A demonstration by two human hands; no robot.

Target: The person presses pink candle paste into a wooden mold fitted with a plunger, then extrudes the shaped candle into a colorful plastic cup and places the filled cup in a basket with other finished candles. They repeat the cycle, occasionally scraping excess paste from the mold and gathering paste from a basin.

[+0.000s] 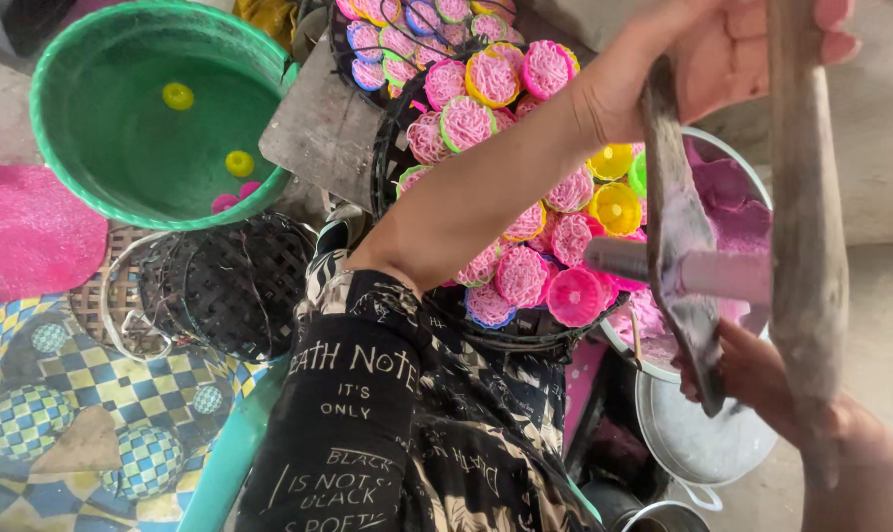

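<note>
I see left hand (752,44) clenched on wooden press (806,236) top, 1 o'clock; right hand (761,379) gripping bottom, 4 o'clock. Metal barrel (697,271) between handles. Risk: grip slips, pink dough (732,202) misses basket (525,330) at 6 o'clock of pink nests (520,276).

A basin (72,158) lies left of the basket (387,148) holding moulds (520,276).
</note>
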